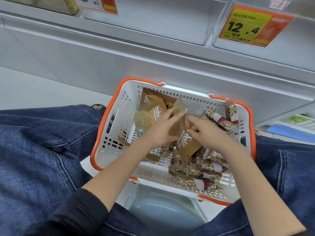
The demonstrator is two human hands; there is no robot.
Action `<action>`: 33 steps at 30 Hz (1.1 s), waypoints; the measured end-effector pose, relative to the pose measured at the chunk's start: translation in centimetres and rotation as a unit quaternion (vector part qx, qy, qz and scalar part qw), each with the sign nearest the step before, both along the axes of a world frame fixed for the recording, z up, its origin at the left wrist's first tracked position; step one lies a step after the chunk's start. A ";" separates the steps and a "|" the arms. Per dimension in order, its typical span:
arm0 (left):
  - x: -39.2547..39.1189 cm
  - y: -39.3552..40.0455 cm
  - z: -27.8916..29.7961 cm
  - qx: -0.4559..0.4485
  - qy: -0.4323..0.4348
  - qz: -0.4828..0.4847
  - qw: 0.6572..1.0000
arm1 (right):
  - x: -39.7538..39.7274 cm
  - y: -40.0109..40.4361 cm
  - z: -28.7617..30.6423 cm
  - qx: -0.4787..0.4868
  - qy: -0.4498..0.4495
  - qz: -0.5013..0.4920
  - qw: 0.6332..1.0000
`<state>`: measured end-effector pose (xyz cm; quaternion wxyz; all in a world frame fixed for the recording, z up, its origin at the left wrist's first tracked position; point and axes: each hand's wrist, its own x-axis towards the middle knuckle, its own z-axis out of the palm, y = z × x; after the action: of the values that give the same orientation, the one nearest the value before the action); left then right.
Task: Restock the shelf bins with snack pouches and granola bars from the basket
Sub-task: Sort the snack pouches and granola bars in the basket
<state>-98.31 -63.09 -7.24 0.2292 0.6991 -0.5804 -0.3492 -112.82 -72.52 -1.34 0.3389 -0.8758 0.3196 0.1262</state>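
A white basket (117, 133) with orange handles sits on the floor between my knees. Brown snack pouches (150, 114) lie in its left half, and clear-wrapped granola bars (201, 166) with red and white labels are piled in its right half. Both hands are inside the basket on one upright brown pouch (187, 147). My left hand (162, 128) lies against its left face with fingers stretched along it. My right hand (202, 130) pinches its right edge with curled fingers.
White shelf bins (153, 23) run along the top, with an orange and yellow price tag (252, 26) reading 12.4 on the right one. My denim-clad legs flank the basket. A white stool seat (163, 210) shows below the basket. Lower shelf labels (296, 120) sit at the right.
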 end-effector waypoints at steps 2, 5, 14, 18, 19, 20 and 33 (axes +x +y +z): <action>-0.5 -0.3 1.1 -0.062 -0.031 -0.006 0.998 | -0.2 -0.2 1.9 -0.008 0.015 0.033 0.999; -0.9 -0.2 2.2 -0.109 -0.033 0.005 0.993 | -0.3 -0.6 3.7 -0.008 0.005 0.025 1.000; 5.4 2.8 1.6 0.050 0.087 0.246 0.964 | 1.7 0.7 -0.2 0.141 -0.031 -0.082 0.986; 8.8 3.7 -0.6 0.110 0.117 0.293 0.942 | 4.1 1.3 -4.6 0.068 -0.031 -0.079 0.994; 8.9 4.0 -1.1 0.123 0.079 0.285 0.947 | 4.9 1.7 -5.6 0.061 -0.023 -0.080 0.995; 9.1 4.3 -1.5 0.132 0.030 0.276 0.952 | 5.8 2.1 -6.3 0.056 -0.013 -0.069 0.996; 9.5 2.1 -3.4 0.081 -0.010 0.183 0.980 | 6.4 -2.1 -10.2 0.173 -0.057 -0.296 0.938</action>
<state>-88.76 -60.96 -10.67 0.2260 0.8132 -0.4150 -0.3397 -106.47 -74.64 -11.58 0.5250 -0.6751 0.5178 0.0237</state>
